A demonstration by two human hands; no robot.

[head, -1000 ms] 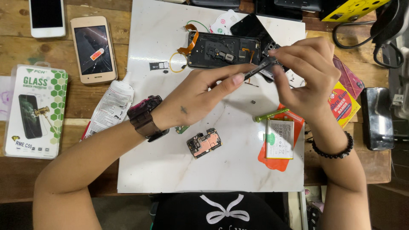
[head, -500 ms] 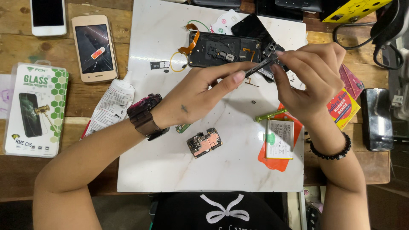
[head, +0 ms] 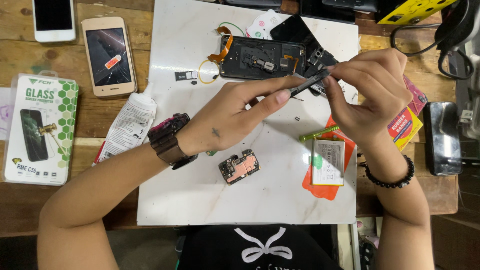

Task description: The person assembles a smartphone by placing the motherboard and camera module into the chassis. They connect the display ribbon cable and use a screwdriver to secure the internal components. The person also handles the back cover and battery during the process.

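Fingers of the left hand [head: 225, 117] and right hand [head: 367, 95] pinch a dark narrow strip [head: 310, 82] above the opened phone [head: 260, 57] on the worktop [head: 200, 195].

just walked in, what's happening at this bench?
A person holds a thin dark strip part between both hands, left hand and right hand, above an opened phone on a white board. A loose circuit board and a battery lie nearer the person.

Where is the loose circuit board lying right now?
In the head view, the circuit board lies on the white work mat, just below the left hand and left of the battery.
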